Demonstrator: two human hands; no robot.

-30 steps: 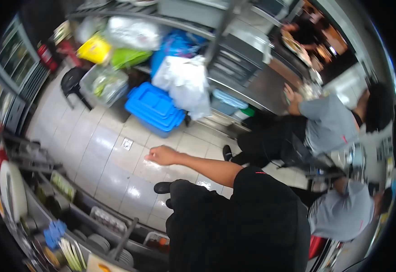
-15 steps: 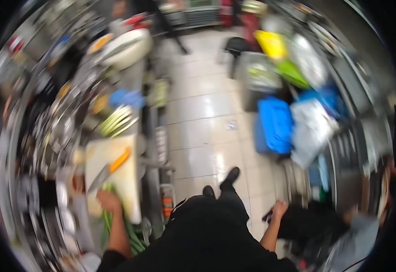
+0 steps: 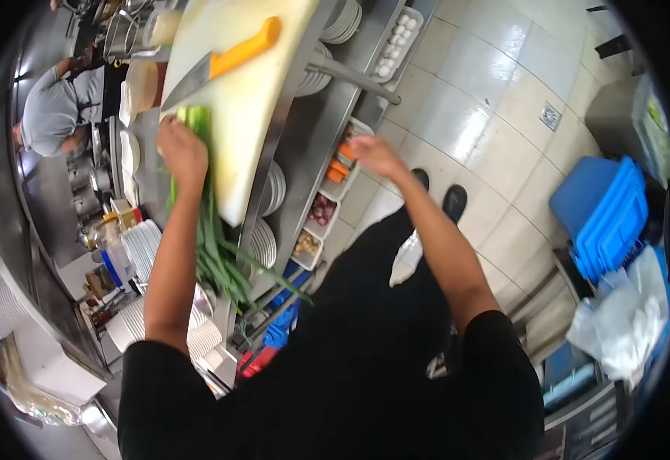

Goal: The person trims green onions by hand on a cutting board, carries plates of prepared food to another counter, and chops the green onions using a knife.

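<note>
A bundle of long green stalks (image 3: 208, 245) lies along the left edge of a white cutting board (image 3: 235, 115), its pale cut end at the top. My left hand (image 3: 183, 152) is closed around the upper part of the bundle, with its fingertips partly hidden. Just above it on the board rests a knife (image 3: 235, 57) with an orange handle, its blade pointing to the lower left. My right hand (image 3: 379, 158) is in the air in front of the lower shelf, loosely open with nothing visible in it, near a tray of carrots (image 3: 339, 170).
Eggs (image 3: 398, 46), red onions (image 3: 322, 211) and stacked plates (image 3: 273, 189) sit on shelves under the counter. A blue lidded bin (image 3: 607, 215) and a white bag (image 3: 624, 314) are at the right. Another person (image 3: 59, 107) stands across the counter.
The view has swung from the floor and blue bin to the counter. My left hand has come into view at the green stalks. My right hand has risen beside the counter's lower shelf.
</note>
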